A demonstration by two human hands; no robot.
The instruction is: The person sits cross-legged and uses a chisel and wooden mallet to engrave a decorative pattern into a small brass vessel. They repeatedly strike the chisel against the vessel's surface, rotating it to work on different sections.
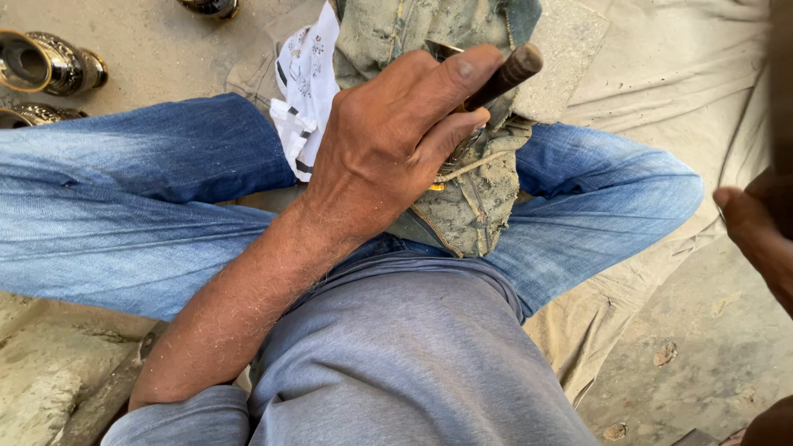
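Note:
My left hand [396,132] reaches from the lower left across my lap and is closed around a tool with a dark wooden handle [512,70], whose end sticks out past my thumb. Under the fingers a small brass-coloured piece [446,169] shows, pressed against a dirty denim rag [483,194] lying over my crossed legs. My right hand [756,227] is only partly in view at the right edge, blurred and apart from the tool. Whether it holds anything is hidden.
I sit cross-legged in blue jeans [124,206] on a beige sheet [686,83]. A white patterned cloth [310,83] lies beside the rag. Ornate brass vessels [49,62] stand at the top left, and a grey stone slab [566,41] lies behind the rag.

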